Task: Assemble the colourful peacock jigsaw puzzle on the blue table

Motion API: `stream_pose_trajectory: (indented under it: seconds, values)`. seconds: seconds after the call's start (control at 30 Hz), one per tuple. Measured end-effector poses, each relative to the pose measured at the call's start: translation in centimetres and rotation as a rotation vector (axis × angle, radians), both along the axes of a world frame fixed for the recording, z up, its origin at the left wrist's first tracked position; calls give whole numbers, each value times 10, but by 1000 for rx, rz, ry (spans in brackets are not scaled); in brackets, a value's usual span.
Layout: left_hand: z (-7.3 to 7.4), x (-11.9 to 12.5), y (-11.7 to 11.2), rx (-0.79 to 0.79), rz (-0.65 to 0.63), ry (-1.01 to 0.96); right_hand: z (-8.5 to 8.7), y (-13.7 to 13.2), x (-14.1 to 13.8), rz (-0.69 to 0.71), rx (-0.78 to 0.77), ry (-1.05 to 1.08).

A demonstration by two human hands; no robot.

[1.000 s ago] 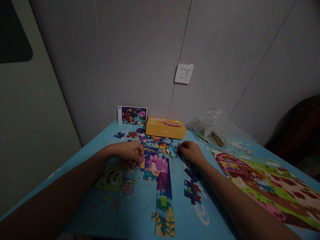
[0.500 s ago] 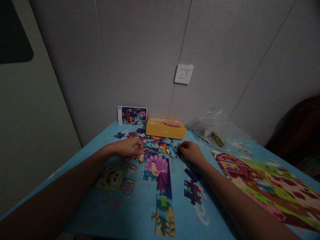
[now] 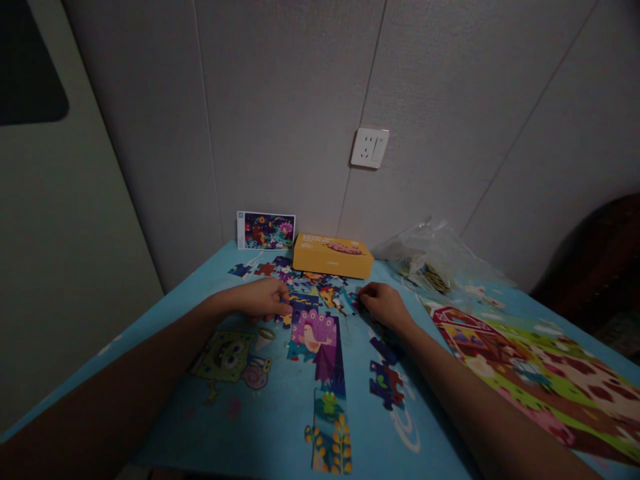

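Note:
A partly joined jigsaw puzzle (image 3: 320, 340) with a purple peacock lies on the blue tabletop (image 3: 165, 313). My left hand (image 3: 263, 298) rests at the puzzle's upper left edge, fingers curled and pinched on a small piece that I cannot make out clearly. My right hand (image 3: 383, 305) sits at the upper right of the puzzle, fingers bent down onto loose pieces (image 3: 325, 290). A separate dark cluster of joined pieces (image 3: 386, 385) lies right of the main strip, by my right forearm.
A yellow box (image 3: 333, 255) stands behind the loose pieces. A reference picture card (image 3: 265, 231) leans on the wall. A clear plastic bag (image 3: 433, 257) lies at the back right. A finished farm puzzle (image 3: 525, 373) covers the right side. A wall socket (image 3: 369, 147) is above.
My left hand has slid a little up and away from the peacock section, toward the loose pieces. My right hand has stayed in place.

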State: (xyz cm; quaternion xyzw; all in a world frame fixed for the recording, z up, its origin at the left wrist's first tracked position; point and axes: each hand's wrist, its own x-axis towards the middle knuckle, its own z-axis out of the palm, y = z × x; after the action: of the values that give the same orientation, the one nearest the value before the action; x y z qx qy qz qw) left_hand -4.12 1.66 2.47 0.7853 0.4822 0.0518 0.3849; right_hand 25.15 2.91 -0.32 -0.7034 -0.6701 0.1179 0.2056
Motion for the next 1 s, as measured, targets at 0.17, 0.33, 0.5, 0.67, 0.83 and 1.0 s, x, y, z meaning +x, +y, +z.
stream_pose_trajectory:
  seconds: [0.17,0.33,0.5,0.67,0.83,1.0]
  values:
    - [1,-3,0,-57,-74,-5,-2,1,1,11,21,-14]
    - [3,-5,-1,-155,-142,74,-3,2,2,13,20,-2]
    - [1,-3,-2,-120,-110,104,-2,1,1,24,20,5]
    - [-3,-1,2,19,-48,76,-4,2,2,30,20,4]
    - [-3,-2,10,343,70,64,-4,3,2,31,11,6]
    - [-6,-1,11,374,45,111,-4,3,2,41,21,2]
